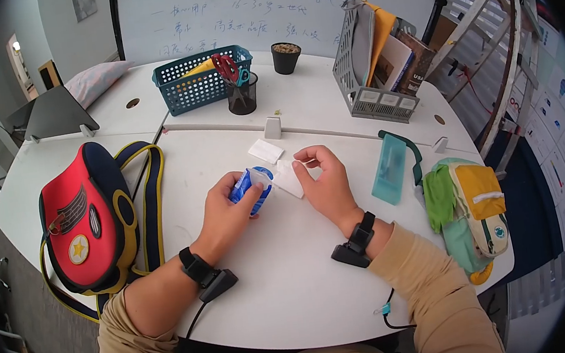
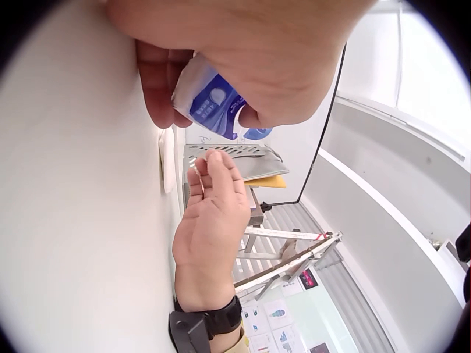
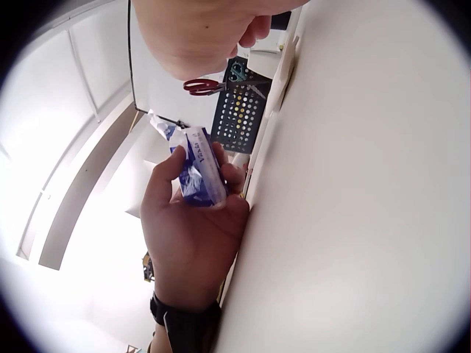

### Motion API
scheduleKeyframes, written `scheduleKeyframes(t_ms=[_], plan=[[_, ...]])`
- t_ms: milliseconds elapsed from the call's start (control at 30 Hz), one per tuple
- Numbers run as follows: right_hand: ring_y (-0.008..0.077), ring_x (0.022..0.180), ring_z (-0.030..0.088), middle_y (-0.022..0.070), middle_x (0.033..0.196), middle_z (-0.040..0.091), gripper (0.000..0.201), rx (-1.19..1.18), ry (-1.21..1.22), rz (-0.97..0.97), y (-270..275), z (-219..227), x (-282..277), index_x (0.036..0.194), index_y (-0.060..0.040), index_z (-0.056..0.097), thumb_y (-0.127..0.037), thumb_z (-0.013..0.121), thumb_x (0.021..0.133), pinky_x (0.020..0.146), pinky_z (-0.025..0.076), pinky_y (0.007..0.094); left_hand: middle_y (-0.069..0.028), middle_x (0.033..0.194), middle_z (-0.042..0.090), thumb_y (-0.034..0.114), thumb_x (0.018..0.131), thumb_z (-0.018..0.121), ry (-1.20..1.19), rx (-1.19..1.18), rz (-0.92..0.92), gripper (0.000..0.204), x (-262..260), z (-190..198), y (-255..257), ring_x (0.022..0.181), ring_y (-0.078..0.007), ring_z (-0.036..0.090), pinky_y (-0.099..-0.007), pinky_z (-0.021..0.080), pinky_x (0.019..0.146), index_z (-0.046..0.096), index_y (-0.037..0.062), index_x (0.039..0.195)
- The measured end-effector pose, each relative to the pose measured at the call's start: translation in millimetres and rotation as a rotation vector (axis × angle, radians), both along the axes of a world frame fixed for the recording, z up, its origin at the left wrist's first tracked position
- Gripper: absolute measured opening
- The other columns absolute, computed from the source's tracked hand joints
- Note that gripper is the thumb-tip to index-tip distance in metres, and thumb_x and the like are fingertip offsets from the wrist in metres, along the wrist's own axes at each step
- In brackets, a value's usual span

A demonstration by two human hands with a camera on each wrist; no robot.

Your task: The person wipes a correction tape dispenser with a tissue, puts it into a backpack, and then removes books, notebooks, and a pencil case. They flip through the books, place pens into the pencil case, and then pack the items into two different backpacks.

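Observation:
My left hand (image 1: 225, 206) grips a blue and white tissue packet (image 1: 252, 188), thumb on one side and fingers on the other. White film sticks up from one end of the packet (image 3: 199, 169) in the right wrist view. Near it, my right hand (image 1: 328, 184) hovers with relaxed fingers, and in the left wrist view the right hand (image 2: 212, 220) shows nothing between its fingers. A folded white tissue (image 1: 288, 180) lies on the table beside the right fingertips, partly overlapped by them. A second folded white tissue (image 1: 266, 151) lies farther back.
A red backpack (image 1: 80, 225) stands at left, a green and cream bag (image 1: 469, 212) at right beside a teal case (image 1: 390, 169). Behind are a teal basket (image 1: 184, 94), a mesh cup (image 1: 243, 99) with scissors, a small plant pot (image 1: 286, 60) and a grey file holder (image 1: 378, 103).

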State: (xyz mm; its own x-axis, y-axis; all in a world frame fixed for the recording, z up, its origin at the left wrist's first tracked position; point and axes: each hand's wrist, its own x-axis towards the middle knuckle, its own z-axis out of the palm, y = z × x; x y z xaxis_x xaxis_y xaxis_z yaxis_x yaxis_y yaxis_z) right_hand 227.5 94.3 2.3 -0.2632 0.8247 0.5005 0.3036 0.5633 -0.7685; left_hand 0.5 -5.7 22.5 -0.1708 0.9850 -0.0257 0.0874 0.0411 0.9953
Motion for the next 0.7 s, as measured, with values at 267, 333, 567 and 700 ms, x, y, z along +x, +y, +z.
scheduleKeyframes(t_ms=[267,333,567,700], plan=[[0.0373,0.122,0.067,0.0161,0.127,0.072,0.036,0.07,-0.398,-0.072,-6.3,2.9,4.4,0.108,-0.005,0.077,-0.03,0.096,0.091,0.106,0.055,0.0472,-0.0114,0.113,0.08,0.049,0.12,0.057,-0.242,0.034,-0.038,0.05,-7.1,-7.7,3.7,0.095,-0.0216,0.083,-0.0338,0.065,0.074,0.07,0.0028,0.134],[0.0376,0.123,0.067,0.016,0.126,0.071,0.034,0.038,-0.401,-0.063,-8.0,5.0,4.0,0.106,-0.0053,0.077,-0.03,0.096,0.091,0.106,0.055,0.0471,-0.0117,0.113,0.08,0.052,0.12,0.055,-0.253,0.036,-0.035,0.053,-8.0,-8.9,4.0,0.096,-0.0221,0.083,-0.0347,0.065,0.074,0.07,0.0028,0.134],[0.0336,0.11,0.076,0.0159,0.117,0.079,0.03,-0.105,-0.298,-0.012,-8.8,11.0,-1.2,0.107,-0.0032,0.075,-0.02,0.095,0.093,0.097,0.061,0.0453,-0.0126,0.114,0.079,0.055,0.119,0.054,-0.309,0.025,-0.013,0.055,-8.1,-11.8,5.6,0.096,-0.0241,0.083,-0.0372,0.066,0.075,0.068,0.0036,0.135],[0.0269,0.107,0.079,0.0131,0.114,0.08,0.024,-0.009,-0.093,0.026,-9.7,8.6,-4.1,0.114,-0.0014,0.071,-0.01,0.088,0.1,0.094,0.063,0.0408,-0.0126,0.114,0.079,0.054,0.119,0.053,-0.344,0.011,0.021,0.054,-6.7,-9.3,5.1,0.096,-0.0251,0.082,-0.0387,0.067,0.075,0.067,0.0041,0.134]])
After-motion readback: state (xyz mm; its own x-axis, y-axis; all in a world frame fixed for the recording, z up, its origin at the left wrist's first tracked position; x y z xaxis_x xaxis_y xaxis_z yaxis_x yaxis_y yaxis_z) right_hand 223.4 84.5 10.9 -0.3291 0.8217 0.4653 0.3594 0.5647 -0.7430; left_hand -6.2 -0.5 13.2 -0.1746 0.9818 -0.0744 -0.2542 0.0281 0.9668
